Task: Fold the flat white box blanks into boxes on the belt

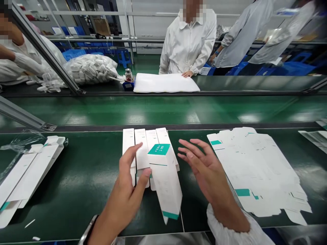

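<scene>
Seemingly formed at twelve o'clock: four cartons (152,137); unfolded at three: blanks (260,170). Between left hand (127,187) and right hand (205,168) (fingers (128,156) apart): tilted box (166,183).

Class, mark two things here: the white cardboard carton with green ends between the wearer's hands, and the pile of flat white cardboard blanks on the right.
White cardboard carton with green ends (167,185): head view, middle of its long white side.
Flat white cardboard blanks (260,170): head view, middle of the top sheet.
</scene>
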The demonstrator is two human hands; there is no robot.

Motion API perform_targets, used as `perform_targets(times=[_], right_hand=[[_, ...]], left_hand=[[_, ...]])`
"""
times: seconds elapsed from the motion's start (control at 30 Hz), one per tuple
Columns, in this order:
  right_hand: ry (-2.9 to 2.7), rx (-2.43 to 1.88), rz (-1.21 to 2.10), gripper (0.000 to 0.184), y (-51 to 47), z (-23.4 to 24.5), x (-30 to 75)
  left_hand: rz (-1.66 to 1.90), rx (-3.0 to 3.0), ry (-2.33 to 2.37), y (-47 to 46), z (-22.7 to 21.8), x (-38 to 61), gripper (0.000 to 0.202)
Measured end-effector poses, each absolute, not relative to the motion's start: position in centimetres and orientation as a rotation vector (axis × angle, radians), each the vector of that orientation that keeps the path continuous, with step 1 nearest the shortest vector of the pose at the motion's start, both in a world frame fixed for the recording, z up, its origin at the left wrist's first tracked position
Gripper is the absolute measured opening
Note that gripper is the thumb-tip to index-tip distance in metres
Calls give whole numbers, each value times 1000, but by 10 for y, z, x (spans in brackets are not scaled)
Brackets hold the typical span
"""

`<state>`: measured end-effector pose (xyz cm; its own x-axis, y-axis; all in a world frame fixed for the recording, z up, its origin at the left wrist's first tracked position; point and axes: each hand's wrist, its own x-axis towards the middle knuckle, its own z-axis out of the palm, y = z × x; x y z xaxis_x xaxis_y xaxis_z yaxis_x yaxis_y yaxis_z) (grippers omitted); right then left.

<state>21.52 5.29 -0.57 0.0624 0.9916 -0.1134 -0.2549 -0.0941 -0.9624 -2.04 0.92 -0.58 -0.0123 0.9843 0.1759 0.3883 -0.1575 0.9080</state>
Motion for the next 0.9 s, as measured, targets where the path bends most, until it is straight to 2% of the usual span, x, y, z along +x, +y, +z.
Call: perform_targets(times=[0.1, 0.2, 0.33, 0.37, 0.5, 0.6, 0.63, 0.73, 0.9], right_hand=[[-1196, -1235, 1475, 64, 49, -10, 217], [-1361, -1315, 1640, 92, 30, -14, 201], [-1522, -1368, 1536, 87, 17, -6, 198], [-1582, -1414, 1538, 91, 16, -2, 201], [-1920, -1672, 1591, 127, 12, 13, 198], [-2281, -1683, 1637, 140, -1, 12, 172], [-2379, -1659, 1637, 137, -6, 10, 163], [-2481, -1550, 1594, 112, -16, 5, 154], [-1991, -1608, 1777, 103, -1, 17, 208]], left_hand=[[921, 1555, 1476, 14, -14, -22, 49], [886, 1570, 1401, 14, -21, -15, 49], [919, 1645, 1349, 13, -25, -13, 49], [934, 1672, 1354, 13, -25, -16, 47], [1020, 1755, 1342, 17, -24, -21, 38], [1088, 1752, 1380, 20, -19, -15, 25], [1119, 1722, 1419, 21, -16, -12, 21], [1208, 1587, 1563, 26, -6, -5, 11], [1335, 1467, 1682, 32, 14, -10, 36]])
